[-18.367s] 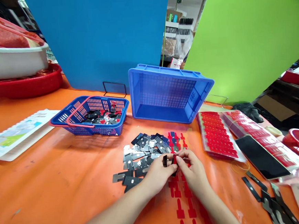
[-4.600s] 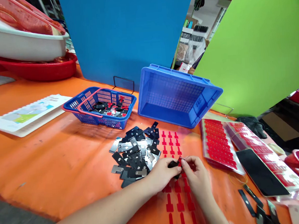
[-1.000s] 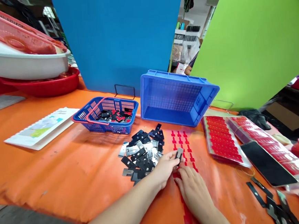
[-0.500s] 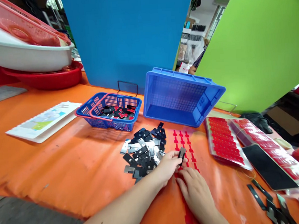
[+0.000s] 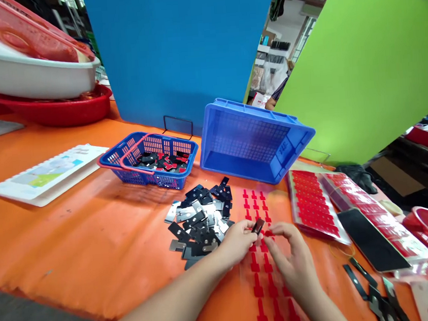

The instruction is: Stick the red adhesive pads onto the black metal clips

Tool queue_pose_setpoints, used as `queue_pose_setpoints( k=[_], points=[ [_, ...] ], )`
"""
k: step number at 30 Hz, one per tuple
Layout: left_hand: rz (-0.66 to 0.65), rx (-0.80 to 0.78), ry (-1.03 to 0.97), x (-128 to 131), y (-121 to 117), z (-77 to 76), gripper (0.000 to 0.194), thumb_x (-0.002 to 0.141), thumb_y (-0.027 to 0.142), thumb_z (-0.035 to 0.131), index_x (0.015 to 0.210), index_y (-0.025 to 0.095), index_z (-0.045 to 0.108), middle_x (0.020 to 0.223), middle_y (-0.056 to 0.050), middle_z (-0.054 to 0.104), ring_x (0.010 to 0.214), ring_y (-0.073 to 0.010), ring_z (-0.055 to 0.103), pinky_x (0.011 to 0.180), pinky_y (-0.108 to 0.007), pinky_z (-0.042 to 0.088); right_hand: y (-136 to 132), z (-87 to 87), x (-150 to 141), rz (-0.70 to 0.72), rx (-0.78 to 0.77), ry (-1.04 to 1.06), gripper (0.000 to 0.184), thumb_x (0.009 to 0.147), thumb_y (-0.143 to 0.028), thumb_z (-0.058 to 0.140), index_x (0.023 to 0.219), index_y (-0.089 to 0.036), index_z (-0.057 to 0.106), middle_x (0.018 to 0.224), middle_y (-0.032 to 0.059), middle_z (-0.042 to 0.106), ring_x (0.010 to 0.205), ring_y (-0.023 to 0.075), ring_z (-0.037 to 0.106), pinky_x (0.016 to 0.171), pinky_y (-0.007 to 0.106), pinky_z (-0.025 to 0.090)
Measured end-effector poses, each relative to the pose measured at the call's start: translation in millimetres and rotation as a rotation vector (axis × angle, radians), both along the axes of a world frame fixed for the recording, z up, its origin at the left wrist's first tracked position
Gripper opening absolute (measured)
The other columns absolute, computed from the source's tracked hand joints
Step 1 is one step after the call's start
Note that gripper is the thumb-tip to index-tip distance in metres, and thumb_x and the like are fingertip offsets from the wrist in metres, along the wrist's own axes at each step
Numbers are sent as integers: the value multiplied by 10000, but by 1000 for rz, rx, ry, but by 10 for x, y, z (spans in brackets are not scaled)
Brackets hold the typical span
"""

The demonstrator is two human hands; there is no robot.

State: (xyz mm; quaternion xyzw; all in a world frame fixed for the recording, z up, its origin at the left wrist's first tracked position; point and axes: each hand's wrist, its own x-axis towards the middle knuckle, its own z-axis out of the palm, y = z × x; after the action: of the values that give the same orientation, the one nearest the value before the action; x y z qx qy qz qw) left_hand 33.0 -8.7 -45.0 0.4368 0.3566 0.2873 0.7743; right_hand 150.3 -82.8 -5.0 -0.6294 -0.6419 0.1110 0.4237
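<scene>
head cam | faces fwd+down | close over orange table

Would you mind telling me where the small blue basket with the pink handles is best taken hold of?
Take the small blue basket by its pink handles, coming from above. They lie folded along the rim, so they would need lifting upright first. The slotted walls flare outward and loose parts lie inside, so a hold on one wall would likely tilt it. The left side stands free of the large blue crate.

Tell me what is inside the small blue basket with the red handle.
The small blue basket holds a loose heap of small flat pieces, black ones and red ones mixed. Its near wall hides the bottom layer, so the count cannot be told.
</scene>
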Motion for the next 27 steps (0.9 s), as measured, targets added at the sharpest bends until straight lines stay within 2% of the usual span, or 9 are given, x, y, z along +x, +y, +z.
queue_pose_setpoints(
  k=[4,9,15,27],
  points=[
    [-6,-52,-65,-43,4,63,185,630,156,524,796,134,602,698,-27,580,621,-106,518,596,-223,374,298,-80,78,-48,-115,382,170,742,-315,538,844,-201,463,806,18,534,756,161,545,692,306,442],
    [-3,-109,-99,-86,-12,141,216,655,226,565,853,154,610,755,-33,599,654,-118,530,638,-250,391,360,-240,91,-15,-168,560,150,737,-286,543,801,-204,434,751,-22,503,693,125,535,655,257,440],
    [-28,-96,-155,-81,-31,140,273,671,198,570,940,174,608,776,-27,602,708,-130,537,704,-276,401,317,-254,97,0,-190,512,141,744,-277,531,829,-201,449,763,-11,523,678,125,538,614,242,447],
    [-40,-115,-131,-70,-39,173,369,641,156,594,1008,196,589,847,-35,633,729,-132,550,658,-234,400,289,-201,59,-4,-165,311,108,735,-260,516,822,-197,505,771,26,566,687,156,537,601,268,447]
  ],
)
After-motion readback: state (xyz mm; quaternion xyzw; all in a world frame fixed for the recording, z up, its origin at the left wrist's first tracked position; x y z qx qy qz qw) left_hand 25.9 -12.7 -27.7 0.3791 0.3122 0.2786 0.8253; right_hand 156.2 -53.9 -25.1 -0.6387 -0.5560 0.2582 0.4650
